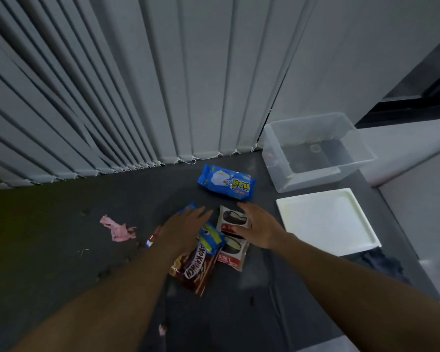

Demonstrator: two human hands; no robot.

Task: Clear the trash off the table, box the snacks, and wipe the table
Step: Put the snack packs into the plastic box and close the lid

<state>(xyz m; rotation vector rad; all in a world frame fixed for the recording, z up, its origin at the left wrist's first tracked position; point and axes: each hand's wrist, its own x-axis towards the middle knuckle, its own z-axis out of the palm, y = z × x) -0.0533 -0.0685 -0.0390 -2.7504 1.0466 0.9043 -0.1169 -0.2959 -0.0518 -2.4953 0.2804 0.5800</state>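
On the dark table [48, 224] lies a small heap of snack packs. My left hand [182, 228] lies flat with straight fingers over a small blue pack [211, 240] and a brown chocolate-crunch bag [193, 270]. My right hand [258, 227] reaches over two white Choco pie packs [233, 219], fingers spread and lightly curved, touching the upper one. A larger blue wafer pack [228, 182] lies apart, farther back. A crumpled pink wrapper [117, 228] lies to the left.
A clear plastic box [315, 153] stands open at the back right, its white lid [325, 219] flat in front of it. A dark cloth [381, 265] lies beside the lid. Crumbs and a pink scrap [162, 329] dot the table. Vertical blinds [137, 85] hang behind.
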